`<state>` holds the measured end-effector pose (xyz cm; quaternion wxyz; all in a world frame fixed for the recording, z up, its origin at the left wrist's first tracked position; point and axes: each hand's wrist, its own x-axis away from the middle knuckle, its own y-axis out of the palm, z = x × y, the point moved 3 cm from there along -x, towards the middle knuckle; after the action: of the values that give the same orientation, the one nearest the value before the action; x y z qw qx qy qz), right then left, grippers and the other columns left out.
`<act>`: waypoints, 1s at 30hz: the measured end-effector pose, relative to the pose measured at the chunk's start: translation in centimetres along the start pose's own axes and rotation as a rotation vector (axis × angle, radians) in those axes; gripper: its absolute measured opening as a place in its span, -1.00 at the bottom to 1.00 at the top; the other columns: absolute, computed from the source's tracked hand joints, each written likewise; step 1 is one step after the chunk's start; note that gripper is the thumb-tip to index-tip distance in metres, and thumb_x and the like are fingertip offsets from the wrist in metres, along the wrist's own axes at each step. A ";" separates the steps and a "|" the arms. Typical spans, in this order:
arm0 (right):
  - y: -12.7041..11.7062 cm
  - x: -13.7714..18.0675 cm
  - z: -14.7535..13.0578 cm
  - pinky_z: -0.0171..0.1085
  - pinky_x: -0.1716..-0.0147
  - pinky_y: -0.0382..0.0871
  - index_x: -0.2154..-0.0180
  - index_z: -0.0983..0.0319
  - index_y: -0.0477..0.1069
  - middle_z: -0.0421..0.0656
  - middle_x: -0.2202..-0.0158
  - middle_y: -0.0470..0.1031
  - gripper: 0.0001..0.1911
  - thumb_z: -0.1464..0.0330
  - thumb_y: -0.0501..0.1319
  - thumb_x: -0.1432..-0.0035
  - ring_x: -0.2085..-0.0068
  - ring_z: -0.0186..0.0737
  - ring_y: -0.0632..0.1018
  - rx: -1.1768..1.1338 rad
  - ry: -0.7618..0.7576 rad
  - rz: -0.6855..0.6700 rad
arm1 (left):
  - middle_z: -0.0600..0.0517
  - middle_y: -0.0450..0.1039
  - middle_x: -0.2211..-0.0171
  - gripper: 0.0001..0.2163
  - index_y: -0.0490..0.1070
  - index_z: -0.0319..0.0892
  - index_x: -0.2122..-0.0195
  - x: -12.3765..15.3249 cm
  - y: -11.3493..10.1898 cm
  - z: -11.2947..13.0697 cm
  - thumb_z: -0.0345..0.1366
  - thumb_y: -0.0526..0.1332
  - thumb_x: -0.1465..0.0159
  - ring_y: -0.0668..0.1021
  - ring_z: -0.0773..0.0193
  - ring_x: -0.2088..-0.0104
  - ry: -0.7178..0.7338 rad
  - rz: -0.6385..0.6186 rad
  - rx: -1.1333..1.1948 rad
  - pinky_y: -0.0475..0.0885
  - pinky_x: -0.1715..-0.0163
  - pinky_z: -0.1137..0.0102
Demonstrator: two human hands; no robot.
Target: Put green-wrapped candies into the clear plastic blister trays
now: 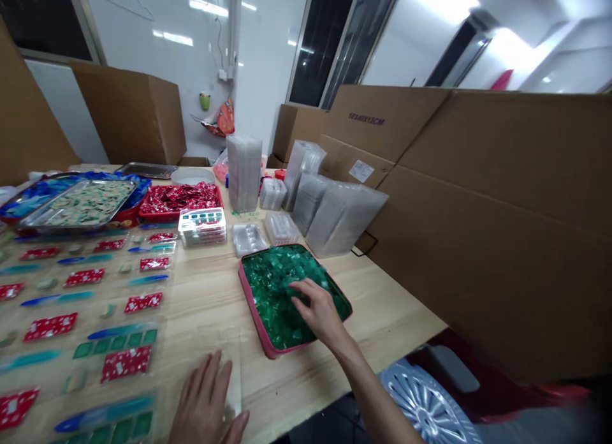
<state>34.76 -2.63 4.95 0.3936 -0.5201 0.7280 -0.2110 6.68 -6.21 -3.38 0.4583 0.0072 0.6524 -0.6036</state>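
My right hand point(318, 310) is over a pink-rimmed tray point(258, 319) heaped with small translucent green pieces point(275, 272). Its thumb and forefinger are bent towards each other in a pinch at the surface of the pieces; what sits between the tips is too small to make out. My left hand point(205, 402) lies flat, fingers stretched out, on a clear plastic blister tray point(232, 348) at the table's front. To its left, rows of filled clear trays carry red dotted packets point(127, 363), blue pen-like tools point(109, 412) and strips of green squares point(117, 343).
Stacked clear trays point(203, 227) stand behind, near a red tray of red packets point(184, 198) and a metal tray of pale pieces point(86, 205). Tall stacks of clear plastic point(245, 173) rise at the back. Large cardboard point(497, 227) walls the right side, above a blue stool point(425, 399).
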 end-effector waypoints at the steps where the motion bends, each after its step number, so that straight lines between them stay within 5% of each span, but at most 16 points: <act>1: 0.2 0.2 -0.3 -0.26 0.29 0.37 0.17 0.21 0.44 -0.15 0.31 0.46 -0.74 0.48 0.17 -0.05 0.34 -0.24 0.47 -0.065 0.018 0.010 | -0.22 0.48 0.03 -0.54 0.34 -0.20 -0.06 -1.1 -0.8 0.3 -0.13 0.20 -0.15 0.53 -0.03 0.06 -0.045 0.004 0.110 0.46 0.17 0.20; 7: 2.0 2.3 -4.4 -0.33 0.39 0.35 0.34 0.23 0.44 -0.18 0.36 0.45 -0.92 0.43 0.23 -0.04 0.40 -0.29 0.44 -0.414 0.036 -0.064 | -0.07 0.55 0.34 -0.81 0.47 -0.17 0.32 -6.1 -2.5 1.1 -0.17 0.19 -0.17 0.57 0.16 0.32 -0.827 -0.229 0.969 0.48 0.29 0.32; 11: 4.6 4.3 -7.8 -0.35 0.40 0.34 0.29 0.22 0.46 -0.18 0.35 0.45 -0.86 0.46 0.25 -0.03 0.42 -0.32 0.43 -0.514 0.013 -0.182 | 0.01 0.49 0.46 -0.78 0.42 -0.22 0.40 -7.1 -2.0 1.4 -0.20 0.32 0.00 0.53 0.26 0.44 -1.200 -0.046 1.495 0.44 0.44 0.40; 16: 7.9 6.1 -8.8 -0.34 0.37 0.39 0.29 0.22 0.45 -0.20 0.40 0.45 -0.85 0.41 0.29 -0.01 0.39 -0.29 0.48 -0.778 0.170 -0.325 | 0.03 0.48 0.57 -0.80 0.37 -0.26 0.52 -5.5 -1.5 1.1 -0.34 0.35 0.16 0.46 0.37 0.59 -1.401 0.109 1.634 0.35 0.56 0.47; 20: 9.4 6.0 -8.6 -0.33 0.40 0.40 0.29 0.24 0.46 -0.19 0.40 0.46 -0.85 0.33 0.27 -0.06 0.42 -0.28 0.51 -0.880 0.206 -0.426 | 0.05 0.46 0.62 -0.74 0.34 -0.26 0.42 -4.5 -1.6 0.6 -0.35 0.32 0.15 0.44 0.37 0.64 -1.444 0.116 1.630 0.33 0.57 0.46; 23: 9.7 4.8 -8.4 -0.33 0.42 0.38 0.31 0.24 0.45 -0.18 0.42 0.47 -0.88 0.34 0.25 -0.07 0.41 -0.27 0.50 -0.711 0.149 -0.396 | 0.05 0.48 0.55 -0.72 0.29 -0.21 0.27 -4.1 -1.9 0.2 -0.28 0.26 0.01 0.50 0.29 0.56 -1.391 0.114 1.509 0.37 0.51 0.41; 27: 10.2 2.0 -8.6 -0.33 0.38 0.33 0.37 0.23 0.41 -0.18 0.41 0.44 -0.96 0.45 0.19 -0.11 0.38 -0.27 0.47 -0.248 -0.076 -0.341 | -0.02 0.46 0.41 -0.90 0.36 -0.18 0.32 -3.9 -2.7 0.1 -0.33 0.10 -0.18 0.51 0.21 0.35 -0.988 -0.029 0.937 0.41 0.33 0.31; 30: 11.5 0.6 -8.9 -0.34 0.33 0.29 0.41 0.24 0.41 -0.16 0.39 0.44 -0.88 0.55 0.16 -0.09 0.34 -0.27 0.47 0.047 -0.193 -0.427 | -0.05 0.45 0.34 -0.85 0.39 -0.17 0.36 -3.4 -2.6 0.7 -0.43 0.04 -0.19 0.49 0.17 0.28 -0.694 -0.108 0.627 0.41 0.25 0.25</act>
<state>20.85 0.19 1.88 0.4197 -0.6708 0.5554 -0.2558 7.59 -5.67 0.81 0.5929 -0.0911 0.2464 -0.7612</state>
